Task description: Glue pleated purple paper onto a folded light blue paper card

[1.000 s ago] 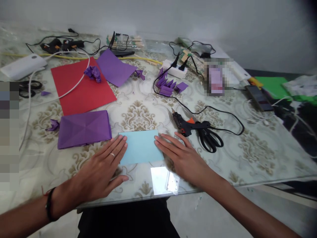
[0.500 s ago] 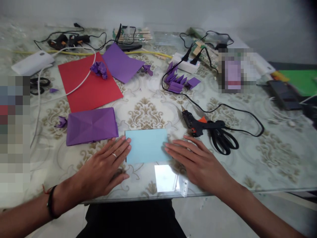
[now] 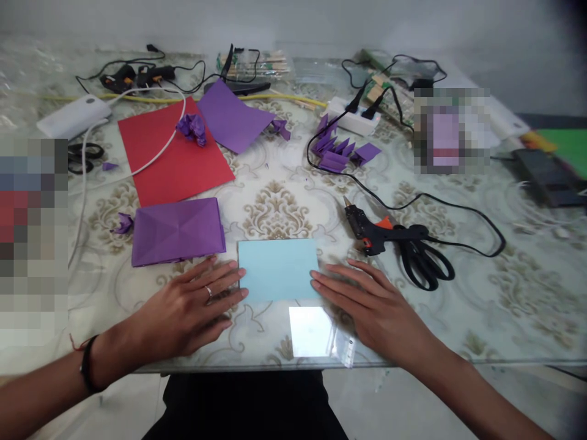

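Observation:
A folded light blue paper (image 3: pixel 277 268) lies flat on the glass-topped patterned table (image 3: pixel 275 214) near its front edge. My left hand (image 3: pixel 190 308) rests flat at the paper's left edge, fingers stretched out, fingertips touching it; a ring is on one finger. My right hand (image 3: pixel 378 308) lies flat at the paper's right edge, fingers spread, tips at the paper. Neither hand holds anything. A folded purple sheet (image 3: pixel 177 231) sits just left of the blue paper.
A black glue gun (image 3: pixel 371 227) with its cord and black scissors (image 3: pixel 424 263) lie to the right. A red sheet (image 3: pixel 172 150), another purple sheet (image 3: pixel 232 116), small folded purple pieces (image 3: pixel 339 153), a power strip (image 3: pixel 353 116) and cables lie farther back. A clear ruler (image 3: pixel 346 348) sits at the front edge.
Both hands have slid slightly outward along the blue paper to its side edges. The view has shifted a little, so everything sits further right in frame.

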Demonstrator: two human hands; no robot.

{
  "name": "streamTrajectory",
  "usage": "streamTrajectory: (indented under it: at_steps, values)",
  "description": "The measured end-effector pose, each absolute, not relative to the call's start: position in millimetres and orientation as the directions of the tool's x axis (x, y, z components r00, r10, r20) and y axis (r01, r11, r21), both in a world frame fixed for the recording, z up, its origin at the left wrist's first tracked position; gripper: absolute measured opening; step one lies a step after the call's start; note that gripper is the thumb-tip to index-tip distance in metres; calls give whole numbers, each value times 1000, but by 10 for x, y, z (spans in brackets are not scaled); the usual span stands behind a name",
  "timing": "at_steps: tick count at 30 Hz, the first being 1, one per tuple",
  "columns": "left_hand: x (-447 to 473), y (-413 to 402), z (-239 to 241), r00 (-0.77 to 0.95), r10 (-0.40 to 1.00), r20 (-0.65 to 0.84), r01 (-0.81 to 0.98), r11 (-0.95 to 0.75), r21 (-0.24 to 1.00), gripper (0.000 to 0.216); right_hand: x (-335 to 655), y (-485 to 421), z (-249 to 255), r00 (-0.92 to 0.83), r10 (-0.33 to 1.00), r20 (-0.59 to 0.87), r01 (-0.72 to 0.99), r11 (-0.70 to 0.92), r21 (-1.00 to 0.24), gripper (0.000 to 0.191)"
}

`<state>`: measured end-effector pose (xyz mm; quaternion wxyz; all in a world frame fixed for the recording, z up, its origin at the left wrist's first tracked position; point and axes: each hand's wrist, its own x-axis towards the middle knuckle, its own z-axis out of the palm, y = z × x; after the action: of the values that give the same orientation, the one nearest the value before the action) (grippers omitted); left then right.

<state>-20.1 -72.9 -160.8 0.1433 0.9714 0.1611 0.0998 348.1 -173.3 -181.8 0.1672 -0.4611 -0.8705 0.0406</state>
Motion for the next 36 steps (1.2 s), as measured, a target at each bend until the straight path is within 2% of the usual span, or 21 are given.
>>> streamTrajectory:
  at_steps: [6,9,12,14,18,20,23,25,28,29,31,34,36]
  values:
    - [-180,-746,-1627,918,360,169,317,-918,237,38,3454,-1753,-1776,-512,820,255,791,566,-232,60]
    - [-103,-731,-1604,906,356,228,309,-925,220,28,3389,-1665,-1709,-475,834,280,783,546,-298,50]
    - [2,-710,-1568,903,370,220,325,-921,213,19,3281,-1444,-1665,-386,889,247,819,454,-352,41]
    - [62,-706,-1552,902,377,212,333,-918,216,15,3203,-1256,-1657,-334,929,161,853,371,-367,44]
    - [120,-725,-1560,896,382,226,335,-916,220,15,3104,-962,-1632,-295,955,24,865,278,-417,66]
    - [112,-739,-1563,881,406,242,351,-905,240,19,3107,-892,-1583,-267,963,-23,847,223,-483,58]
    - [70,-745,-1523,802,532,271,414,-823,388,36,3192,-869,-1466,-260,951,-167,744,87,-663,21]
    - [42,-730,-1464,672,674,307,457,-703,545,52,3281,-892,-1387,-236,942,-238,617,-44,-785,30]
    - [58,-680,-1358,463,837,292,370,-482,794,73,3378,-957,-1319,-78,976,-204,401,-156,-902,38]
    - [88,-659,-1323,443,861,252,307,-409,859,73,3386,-979,-1314,-24,983,-182,330,-164,-930,39]
    - [181,-616,-1256,492,862,124,215,-259,942,59,3352,-1016,-1326,33,987,-159,189,-163,-968,36]
    - [342,-570,-1166,563,825,-40,216,-101,971,31,3216,-1048,-1359,45,988,-149,70,-152,-986,33]
    - [404,-554,-1125,548,834,-68,235,-75,969,28,3110,-1050,-1362,0,988,-155,41,-155,-987,30]
